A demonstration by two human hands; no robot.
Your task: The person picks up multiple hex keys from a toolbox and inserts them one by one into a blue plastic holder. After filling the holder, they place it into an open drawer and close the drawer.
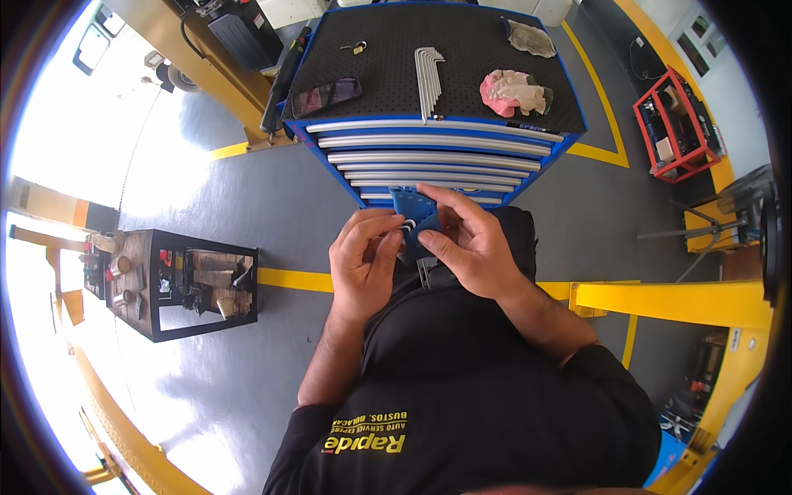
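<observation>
In front of my chest, both hands hold a blue hex key holder (pixel 415 208) with small holes in its face. A couple of silver hex keys (pixel 425 274) sit in it, their shafts pointing down toward me. My left hand (pixel 355 262) is closed, fingertips and thumb pinching the holder's left side beside the keys' bent ends. My right hand (pixel 478 252) grips the right side, thumb on the near face and index finger along the top edge. On the tool chest's black mat (pixel 384 41), several more hex keys (pixel 426 78) lie side by side, ordered by length.
The blue tool chest (pixel 437 148) stands ahead, drawers closed. On it lie a phone (pixel 327 97), padlock (pixel 359 49), pink-and-beige cloth (pixel 516 92) and grey rag (pixel 530 38). A black-framed bench (pixel 148 285) is left, a red cart (pixel 672 132) far right, a yellow lift arm (pixel 676 304) nearer.
</observation>
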